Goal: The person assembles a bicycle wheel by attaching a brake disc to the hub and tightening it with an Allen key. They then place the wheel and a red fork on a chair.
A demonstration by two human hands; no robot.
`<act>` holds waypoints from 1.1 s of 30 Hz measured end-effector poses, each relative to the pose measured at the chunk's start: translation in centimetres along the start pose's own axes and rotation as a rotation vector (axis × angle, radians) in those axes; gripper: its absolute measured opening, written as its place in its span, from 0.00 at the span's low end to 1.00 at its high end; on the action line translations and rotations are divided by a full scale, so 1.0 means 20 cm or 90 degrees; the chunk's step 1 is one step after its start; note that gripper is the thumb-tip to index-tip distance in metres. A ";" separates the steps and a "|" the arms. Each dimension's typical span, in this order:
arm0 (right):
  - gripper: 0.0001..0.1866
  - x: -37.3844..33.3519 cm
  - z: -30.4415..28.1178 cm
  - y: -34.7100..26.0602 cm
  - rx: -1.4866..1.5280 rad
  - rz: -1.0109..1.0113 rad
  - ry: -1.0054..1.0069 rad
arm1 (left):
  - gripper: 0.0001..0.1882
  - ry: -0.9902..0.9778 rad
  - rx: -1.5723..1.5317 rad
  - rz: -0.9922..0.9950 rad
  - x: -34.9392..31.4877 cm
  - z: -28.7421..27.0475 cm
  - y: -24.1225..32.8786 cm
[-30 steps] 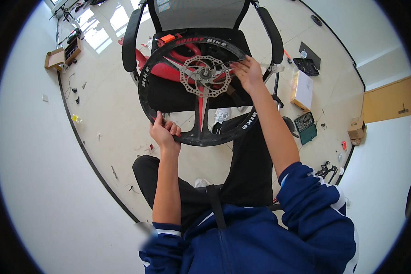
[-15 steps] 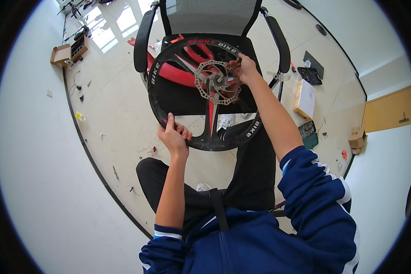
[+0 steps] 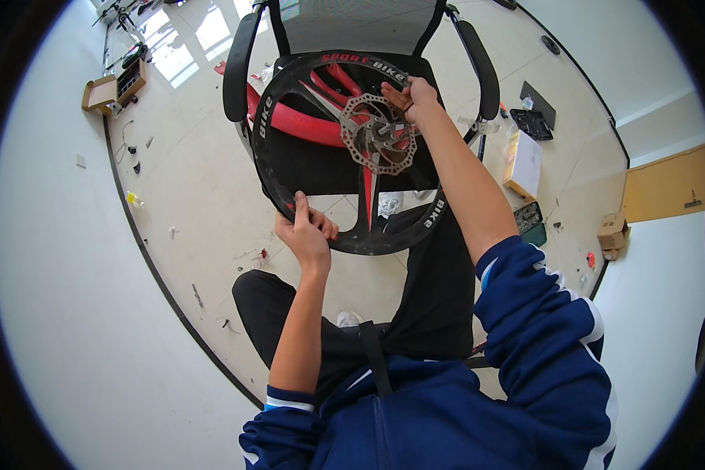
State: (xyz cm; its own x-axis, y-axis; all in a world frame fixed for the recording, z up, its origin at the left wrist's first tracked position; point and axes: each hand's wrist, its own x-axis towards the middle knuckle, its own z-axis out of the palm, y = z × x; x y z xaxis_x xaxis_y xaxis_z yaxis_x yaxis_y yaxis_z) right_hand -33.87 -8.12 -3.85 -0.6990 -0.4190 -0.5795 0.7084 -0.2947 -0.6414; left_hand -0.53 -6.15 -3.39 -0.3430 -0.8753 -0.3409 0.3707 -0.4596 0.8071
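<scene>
I hold up a black bicycle wheel (image 3: pixel 266 160) with red-and-silver spokes, tilted over the chair seat. A silver disc brake rotor (image 3: pixel 353 153) with holes surrounds the hub (image 3: pixel 384 135), on the face turned toward me. My left hand (image 3: pixel 305 235) grips the rim's lower left, thumb on the near face and fingers curled under. At the upper right, my right hand (image 3: pixel 417 102) has hold of the rim, its fingers reaching inward beside the rotor. Behind the wheel, a red bicycle frame (image 3: pixel 301 125) rests on the black office chair (image 3: pixel 313 182), partly hidden.
Chair armrests (image 3: pixel 241 66) flank the wheel. On the floor at right are a black tool case (image 3: pixel 531 125), a white-and-yellow box (image 3: pixel 523 166) and a green case (image 3: pixel 533 233). An opened cardboard box (image 3: pixel 102 94) stands far left, with small parts scattered nearby.
The wheel has shifted slightly up and its hub now sits a little further right. My left hand has moved slightly right with the rim; my right hand's fingers have moved up from the rotor.
</scene>
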 end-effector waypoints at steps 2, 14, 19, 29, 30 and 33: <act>0.10 -0.01 0.03 0.01 0.023 -0.012 0.026 | 0.18 0.010 -0.003 -0.003 -0.01 0.00 0.00; 0.15 0.05 0.07 -0.01 -0.025 0.015 0.024 | 0.18 0.008 -0.018 0.041 -0.06 0.04 -0.02; 0.20 -0.01 0.05 -0.06 -0.028 0.090 -0.043 | 0.18 -0.007 -0.030 0.084 -0.11 0.05 -0.01; 0.25 -0.62 0.36 -0.33 -0.091 -0.073 -0.330 | 0.15 -0.104 -0.022 0.221 -0.32 0.10 0.16; 0.24 -0.68 0.40 -0.37 -0.124 -0.104 -0.324 | 0.14 -0.123 -0.007 0.223 -0.36 0.12 0.16; 0.23 -0.82 0.46 -0.44 -0.163 -0.158 -0.355 | 0.10 -0.139 0.022 0.247 -0.49 0.10 0.11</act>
State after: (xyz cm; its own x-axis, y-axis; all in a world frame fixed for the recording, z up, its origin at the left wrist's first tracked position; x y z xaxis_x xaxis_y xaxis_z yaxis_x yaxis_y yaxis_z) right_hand -27.74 -6.64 15.87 -0.6336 -0.7676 -0.0963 0.4392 -0.2544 -0.8616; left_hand 1.96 1.71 2.57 -0.3603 -0.9277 0.0975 0.4803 -0.0949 0.8720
